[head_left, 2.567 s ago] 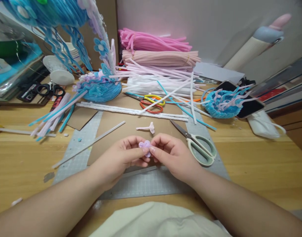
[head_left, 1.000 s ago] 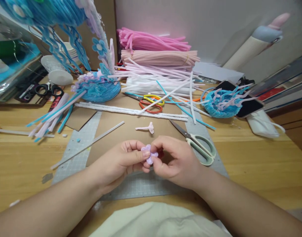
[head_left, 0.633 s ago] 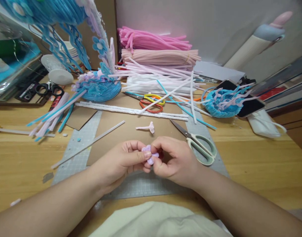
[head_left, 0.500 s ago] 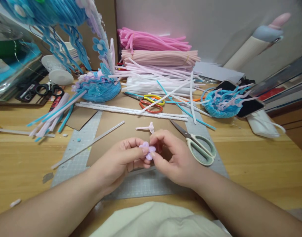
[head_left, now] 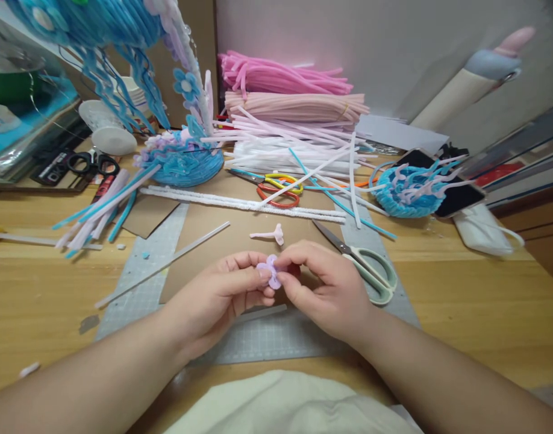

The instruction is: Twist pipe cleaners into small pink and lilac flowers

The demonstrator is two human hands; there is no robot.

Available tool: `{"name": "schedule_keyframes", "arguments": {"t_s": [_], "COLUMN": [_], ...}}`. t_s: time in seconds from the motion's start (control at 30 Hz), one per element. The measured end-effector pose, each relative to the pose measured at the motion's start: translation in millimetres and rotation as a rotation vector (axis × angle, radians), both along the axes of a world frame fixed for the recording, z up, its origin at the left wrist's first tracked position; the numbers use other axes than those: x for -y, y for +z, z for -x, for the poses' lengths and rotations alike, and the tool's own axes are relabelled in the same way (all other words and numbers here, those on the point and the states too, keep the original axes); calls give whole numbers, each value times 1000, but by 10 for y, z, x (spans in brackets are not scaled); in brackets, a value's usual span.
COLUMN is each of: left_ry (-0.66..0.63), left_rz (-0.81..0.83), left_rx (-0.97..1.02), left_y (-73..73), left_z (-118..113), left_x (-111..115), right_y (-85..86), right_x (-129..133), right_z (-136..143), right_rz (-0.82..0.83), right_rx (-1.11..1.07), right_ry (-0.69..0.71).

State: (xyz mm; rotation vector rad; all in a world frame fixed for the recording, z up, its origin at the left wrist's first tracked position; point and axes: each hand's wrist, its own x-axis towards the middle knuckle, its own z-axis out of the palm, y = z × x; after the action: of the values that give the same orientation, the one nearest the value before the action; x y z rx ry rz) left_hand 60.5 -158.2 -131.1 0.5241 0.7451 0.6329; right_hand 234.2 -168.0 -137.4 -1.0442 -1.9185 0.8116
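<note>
Between my two hands is a small lilac pipe-cleaner flower with rounded petals. My left hand pinches it from the left, thumb on top and fingers beneath. From the right, the thumb and forefinger of my right hand pinch its petals. Just beyond my fingertips a pale pink pipe-cleaner flower with a stem lies on the brown cardboard. Scissors with pale green handles rest right of my right hand, blades slightly apart. A clear glue stick lies at an angle left of my left hand.
A grey cutting mat lies under the cardboard. White twisted stems and red-and-yellow-handled pliers lie beyond. Bundles of pink pipe cleaners stand behind. A blue pipe-cleaner piece sits right; a tall blue decoration stands left.
The lilac flower has turned slightly between my fingers, its petals now showing more upright. My right fingertips have shifted a little on it. The other things lie as before.
</note>
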Motion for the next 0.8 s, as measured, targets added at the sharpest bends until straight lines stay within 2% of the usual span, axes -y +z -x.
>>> {"name": "schedule_keyframes", "arguments": {"t_s": [0.43, 0.57, 0.8], "left_ry": [-66, -95, -95], "left_rz": [-14, 7, 9], "left_rx": [-2, 56, 44], "left_y": [15, 31, 29], "left_z": [20, 18, 23], "left_x": [-16, -18, -13], "right_y": [16, 28, 32], "right_x": [-15, -34, -31], "right_z": [-12, -1, 4], "right_rz": [65, 62, 47], "right_rx": [20, -39, -50], "right_ry": [124, 115, 90]}}
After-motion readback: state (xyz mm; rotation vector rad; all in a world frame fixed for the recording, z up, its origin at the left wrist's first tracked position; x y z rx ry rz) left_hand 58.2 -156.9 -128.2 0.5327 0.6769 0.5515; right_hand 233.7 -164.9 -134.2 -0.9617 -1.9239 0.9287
